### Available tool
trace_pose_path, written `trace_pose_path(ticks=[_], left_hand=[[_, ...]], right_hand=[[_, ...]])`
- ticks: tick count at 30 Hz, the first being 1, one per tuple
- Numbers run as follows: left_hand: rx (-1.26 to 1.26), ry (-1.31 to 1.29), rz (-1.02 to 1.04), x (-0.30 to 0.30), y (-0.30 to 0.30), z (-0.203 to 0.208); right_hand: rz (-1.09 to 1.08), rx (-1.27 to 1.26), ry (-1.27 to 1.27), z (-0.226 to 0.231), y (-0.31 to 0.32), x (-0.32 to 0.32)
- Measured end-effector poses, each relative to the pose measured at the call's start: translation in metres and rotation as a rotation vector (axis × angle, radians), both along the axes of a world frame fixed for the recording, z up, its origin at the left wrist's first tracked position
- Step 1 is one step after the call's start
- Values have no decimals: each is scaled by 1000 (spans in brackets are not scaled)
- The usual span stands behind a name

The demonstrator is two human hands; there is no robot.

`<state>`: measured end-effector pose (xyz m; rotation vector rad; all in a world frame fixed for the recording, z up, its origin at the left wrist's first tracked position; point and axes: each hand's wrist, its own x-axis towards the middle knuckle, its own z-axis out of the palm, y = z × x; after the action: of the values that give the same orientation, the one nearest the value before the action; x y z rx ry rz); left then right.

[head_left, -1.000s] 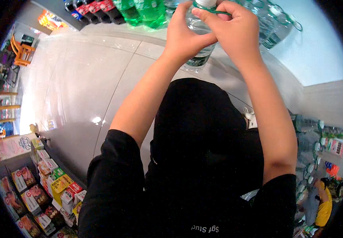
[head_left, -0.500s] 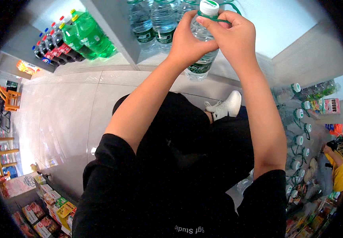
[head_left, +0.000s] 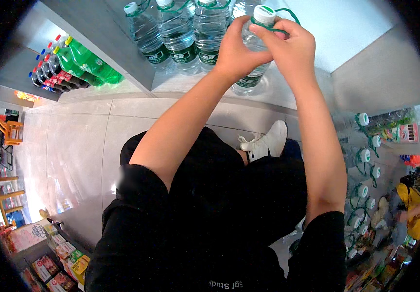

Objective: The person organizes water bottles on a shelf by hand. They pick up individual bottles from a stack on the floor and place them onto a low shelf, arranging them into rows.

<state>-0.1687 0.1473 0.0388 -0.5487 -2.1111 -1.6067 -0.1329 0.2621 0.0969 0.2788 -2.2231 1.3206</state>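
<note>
Over on my left, green soda bottles (head_left: 91, 62) with yellow caps, and right beside them dark cola bottles (head_left: 55, 73) capped in red and blue! Farther out, a wooden chair (head_left: 13, 131) by the pale tiled floor (head_left: 76, 138), which is catching plenty of glare. Down in my lower left corner, colourful boxed packages (head_left: 68, 252) sit crowded together. And away to my right, a person in a yellow top (head_left: 418, 216), small and partly blurred.

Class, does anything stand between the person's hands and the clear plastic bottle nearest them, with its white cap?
Nothing visible does: the left hand and right hand both touch the clear, white-capped plastic bottle around its upper part.
</note>
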Motion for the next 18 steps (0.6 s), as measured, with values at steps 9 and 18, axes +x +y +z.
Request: trace_pose_path(ticks=[9, 18], left_hand=[[22, -60, -11, -13, 6, -15], [3, -36, 17, -17, 7, -26]], right_hand=[[46, -107, 9, -19, 2, -18], [52, -112, 0, -29, 4, -24]])
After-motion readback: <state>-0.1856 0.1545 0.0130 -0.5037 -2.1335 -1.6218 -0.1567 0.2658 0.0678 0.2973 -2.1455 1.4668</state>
